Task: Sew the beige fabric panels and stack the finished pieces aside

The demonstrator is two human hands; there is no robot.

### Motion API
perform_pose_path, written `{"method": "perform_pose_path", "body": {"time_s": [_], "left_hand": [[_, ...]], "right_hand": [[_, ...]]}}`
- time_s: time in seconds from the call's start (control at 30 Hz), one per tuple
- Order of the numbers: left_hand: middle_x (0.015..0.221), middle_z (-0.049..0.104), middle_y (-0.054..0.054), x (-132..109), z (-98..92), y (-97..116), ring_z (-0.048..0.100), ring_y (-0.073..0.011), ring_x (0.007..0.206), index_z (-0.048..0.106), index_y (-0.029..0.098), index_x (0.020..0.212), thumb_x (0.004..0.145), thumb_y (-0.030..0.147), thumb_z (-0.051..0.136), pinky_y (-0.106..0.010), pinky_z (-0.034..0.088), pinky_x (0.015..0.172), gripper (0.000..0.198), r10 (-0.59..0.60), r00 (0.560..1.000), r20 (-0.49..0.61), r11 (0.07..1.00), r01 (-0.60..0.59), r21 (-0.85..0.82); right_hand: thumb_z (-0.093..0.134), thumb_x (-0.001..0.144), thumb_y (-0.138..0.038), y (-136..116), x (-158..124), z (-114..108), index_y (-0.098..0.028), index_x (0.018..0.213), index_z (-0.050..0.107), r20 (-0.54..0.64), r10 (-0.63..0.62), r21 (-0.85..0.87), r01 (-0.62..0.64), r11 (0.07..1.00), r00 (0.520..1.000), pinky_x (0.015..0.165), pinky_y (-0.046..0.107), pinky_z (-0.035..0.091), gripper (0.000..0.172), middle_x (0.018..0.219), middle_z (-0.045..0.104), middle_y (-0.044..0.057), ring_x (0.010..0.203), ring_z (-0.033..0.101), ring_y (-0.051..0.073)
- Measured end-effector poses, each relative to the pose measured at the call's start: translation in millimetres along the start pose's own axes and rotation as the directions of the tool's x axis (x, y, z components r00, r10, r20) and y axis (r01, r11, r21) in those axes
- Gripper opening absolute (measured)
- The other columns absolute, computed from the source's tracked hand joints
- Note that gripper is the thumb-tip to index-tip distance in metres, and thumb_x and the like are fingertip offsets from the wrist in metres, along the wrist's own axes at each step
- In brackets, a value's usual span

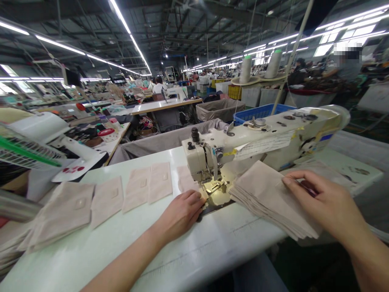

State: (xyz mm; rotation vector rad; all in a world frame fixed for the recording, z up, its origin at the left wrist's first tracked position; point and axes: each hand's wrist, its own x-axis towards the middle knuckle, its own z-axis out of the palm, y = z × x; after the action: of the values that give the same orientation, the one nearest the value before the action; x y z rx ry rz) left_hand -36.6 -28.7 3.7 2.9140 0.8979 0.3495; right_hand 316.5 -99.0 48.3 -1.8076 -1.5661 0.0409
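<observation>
The sewing machine (pixel 243 142) stands on a pale green table, its lamp lighting the needle plate (pixel 217 188). My left hand (pixel 187 209) is closed at the left of the presser foot, its fingertips on a beige fabric piece (pixel 184 178) that lies partly behind it. To the right of the needle, a stack of beige fabric pieces (pixel 264 194) leans over the table's front edge. My right hand (pixel 316 194) pinches the upper right edge of the top piece, thumb against forefinger. Several beige pieces with a small stitched rectangle (pixel 161 182) lie in a row on the left.
A thicker beige pile (pixel 65 207) sits at the table's left end, beside a white fan (pixel 39 142) with a green strip. Behind the machine are a blue basket (pixel 258 112) and a cloth-lined bin (pixel 219 108). Thread cones (pixel 245 69) stand above. Other people work farther back.
</observation>
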Motion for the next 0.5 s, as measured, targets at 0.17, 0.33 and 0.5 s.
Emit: {"method": "perform_pose_path", "body": {"time_s": [0.17, 0.33, 0.5], "left_hand": [[0.115, 0.063, -0.01, 3.3, -0.7, -8.1, 0.057, -0.0243, 0.112, 0.059, 0.019, 0.124, 0.101, 0.02, 0.042, -0.039, 0.054, 0.093, 0.028, -0.03, 0.999, 0.025, 1.0, 0.03, -0.001], [0.117, 0.062, -0.011, 8.2, -3.0, -15.5, 0.057, -0.0255, 0.112, 0.059, 0.019, 0.123, 0.102, 0.022, 0.039, -0.041, 0.053, 0.093, 0.03, -0.049, 0.998, 0.044, 0.999, 0.048, 0.025], [0.117, 0.062, -0.011, 11.3, -3.1, -22.6, 0.057, -0.0248, 0.112, 0.059, 0.02, 0.124, 0.103, 0.025, 0.038, -0.041, 0.052, 0.097, 0.03, -0.055, 0.998, 0.04, 0.998, 0.054, 0.017]], "right_hand": [[0.054, 0.089, -0.049, -13.8, -10.5, -16.2, -0.027, 0.087, 0.067, -0.123, -0.086, -0.015, 0.085, 0.996, 0.989, 0.057, 0.032, 0.044, 0.025, 0.071, 0.065, 0.001, 0.056, 0.056, 0.019], [0.055, 0.091, -0.045, -21.8, -16.2, -25.6, -0.029, 0.089, 0.065, -0.146, -0.163, -0.005, 0.164, 0.987, 0.976, 0.06, 0.031, 0.049, 0.019, 0.08, 0.07, 0.001, 0.064, 0.062, 0.02], [0.056, 0.091, -0.046, -26.7, -21.0, -29.4, -0.03, 0.09, 0.066, -0.207, -0.246, -0.041, 0.242, 0.969, 0.947, 0.06, 0.031, 0.051, 0.019, 0.085, 0.072, -0.001, 0.066, 0.064, 0.02]]}}
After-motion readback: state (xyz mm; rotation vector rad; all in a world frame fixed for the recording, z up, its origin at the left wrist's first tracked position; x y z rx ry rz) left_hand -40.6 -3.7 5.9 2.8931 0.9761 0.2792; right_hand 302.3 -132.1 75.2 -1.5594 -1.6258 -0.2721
